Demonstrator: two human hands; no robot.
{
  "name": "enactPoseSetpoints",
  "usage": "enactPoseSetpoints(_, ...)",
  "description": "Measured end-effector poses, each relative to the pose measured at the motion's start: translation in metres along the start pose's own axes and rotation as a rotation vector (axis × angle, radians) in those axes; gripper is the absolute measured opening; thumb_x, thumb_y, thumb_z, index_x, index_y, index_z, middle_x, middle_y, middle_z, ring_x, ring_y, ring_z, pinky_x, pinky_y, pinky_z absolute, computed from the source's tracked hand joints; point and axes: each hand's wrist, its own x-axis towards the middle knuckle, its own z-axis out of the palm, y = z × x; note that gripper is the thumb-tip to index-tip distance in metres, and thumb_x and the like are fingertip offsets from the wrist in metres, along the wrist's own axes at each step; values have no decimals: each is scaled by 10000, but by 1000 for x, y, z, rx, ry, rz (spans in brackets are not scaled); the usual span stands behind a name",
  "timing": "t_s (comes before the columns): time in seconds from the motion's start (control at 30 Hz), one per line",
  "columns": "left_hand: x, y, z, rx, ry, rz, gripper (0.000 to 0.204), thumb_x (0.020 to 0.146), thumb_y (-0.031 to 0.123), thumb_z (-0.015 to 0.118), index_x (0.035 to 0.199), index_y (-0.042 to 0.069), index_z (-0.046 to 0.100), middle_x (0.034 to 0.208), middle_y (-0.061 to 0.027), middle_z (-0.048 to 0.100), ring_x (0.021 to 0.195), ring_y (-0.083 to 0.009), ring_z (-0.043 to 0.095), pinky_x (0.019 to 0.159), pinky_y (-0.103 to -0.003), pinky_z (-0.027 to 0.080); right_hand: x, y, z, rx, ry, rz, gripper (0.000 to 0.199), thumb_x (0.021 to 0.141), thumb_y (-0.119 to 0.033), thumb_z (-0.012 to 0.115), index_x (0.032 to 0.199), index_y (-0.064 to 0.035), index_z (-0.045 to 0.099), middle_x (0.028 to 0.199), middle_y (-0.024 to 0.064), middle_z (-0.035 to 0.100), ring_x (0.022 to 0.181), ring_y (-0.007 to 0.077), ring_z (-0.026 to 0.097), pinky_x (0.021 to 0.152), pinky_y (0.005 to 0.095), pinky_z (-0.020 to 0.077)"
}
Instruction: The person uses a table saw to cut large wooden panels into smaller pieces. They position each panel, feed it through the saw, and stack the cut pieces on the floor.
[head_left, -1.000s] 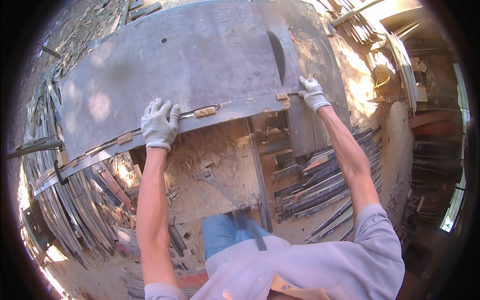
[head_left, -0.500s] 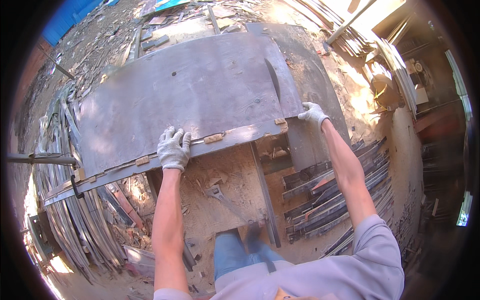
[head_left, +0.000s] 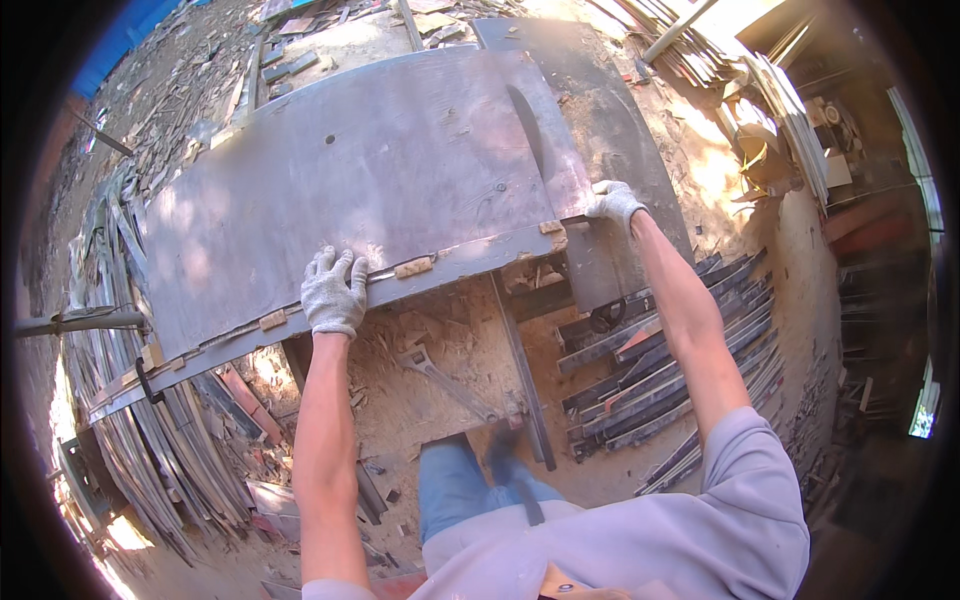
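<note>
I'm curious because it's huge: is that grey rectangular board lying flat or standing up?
Lying flat: the grey rectangular board shows its broad face upward, with the pale-gloved left hand on its near edge.

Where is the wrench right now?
In the head view, the wrench lies just below centre on a dusty surface, between the board and the blue trousers, to the right of the left hand.
</note>
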Motion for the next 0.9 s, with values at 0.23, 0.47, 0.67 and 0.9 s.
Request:
enactPoseSetpoints(0.23,18,-6,2,42,-27,-21,432,1039,461,609,1229,114,781,1404,-164,660,1305,-354,588,1090,-472,487,18,-9,9,40,69,30,495,701,-7,922,1167,-5,757,1015,76,778,894,168,724,795,327,589)
enactPoseSetpoints(0.47,84,-18,2,74,22,-36,457,1045,488,590,1214,114,789,1404,-167,665,1301,-359,594,1092,-476,488,77,-42,2,160,127,-72,494,717,17,930,1167,44,728,1097,145,770,947,200,738,830,337,606)
enactPoseSetpoints(0.67,97,-19,9,75,19,-34,434,1066,456,556,1229,124,783,1417,-155,660,1294,-364,592,1101,-463,482,18,-7,-21,-128,-69,-105,325,911,-55,779,1229,-13,727,935,59,741,677,164,643,600,298,518)
enactPoseSetpoints(0.9,-57,31,-2,-14,12,-10,402,1008,411,648,1209,92,786,1402,-191,667,1293,-376,600,1084,-478,495,-303,194,-68,872,-325,238,378,934,-144,737,1292,-44,666,1093,56,739,899,180,701,782,356,571)
